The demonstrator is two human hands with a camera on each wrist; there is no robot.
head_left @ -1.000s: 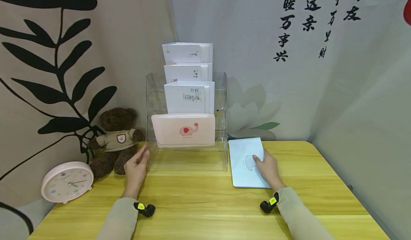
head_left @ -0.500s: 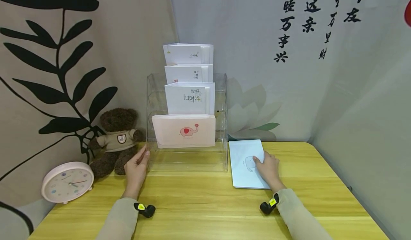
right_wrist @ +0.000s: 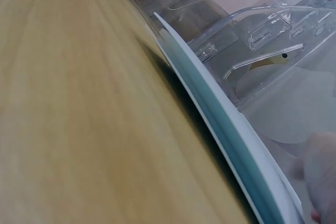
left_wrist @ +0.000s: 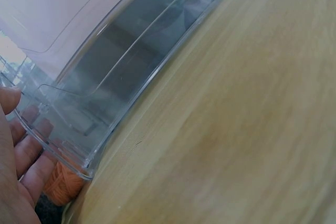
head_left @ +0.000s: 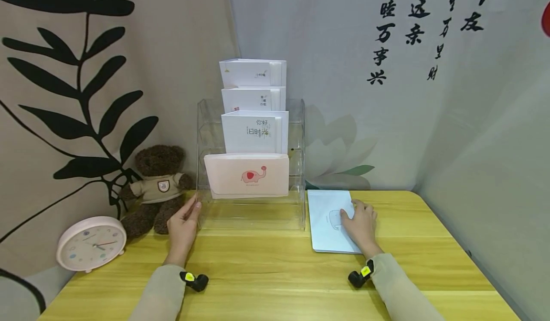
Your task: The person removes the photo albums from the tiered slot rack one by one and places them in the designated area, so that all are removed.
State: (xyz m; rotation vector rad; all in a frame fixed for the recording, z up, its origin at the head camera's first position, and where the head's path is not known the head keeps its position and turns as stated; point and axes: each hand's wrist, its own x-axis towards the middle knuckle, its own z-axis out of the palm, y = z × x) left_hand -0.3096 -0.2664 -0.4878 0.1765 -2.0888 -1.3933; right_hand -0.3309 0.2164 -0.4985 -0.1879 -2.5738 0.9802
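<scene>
A clear tiered rack (head_left: 296,211) stands at the table's back. In its tiers are three white booklets (head_left: 251,139) and, lowest, a pale pink one (head_left: 227,173) with a red elephant. My left hand (head_left: 183,228) holds the rack's left side; in the left wrist view its thumb is before the clear side panel (left_wrist: 68,156) and the fingers behind. Right of the rack, a light blue booklet (head_left: 324,225) lies slanted, a dark gap under its near edge in the right wrist view. My right hand (head_left: 362,225) grips its right edge, thumb on the cover; the fingertips' underside is hidden.
A brown teddy bear (head_left: 159,187) sits left of the rack, close to my left hand. The round pink clock (head_left: 91,244) stands at the table's left edge. Orange yarn (left_wrist: 64,182) shows behind the rack side in the left wrist view. Cloth with black writing hangs behind.
The fingers of my right hand reach slightly farther right past the booklet's edge. The head view has shifted a little; my left hand stays at the rack.
</scene>
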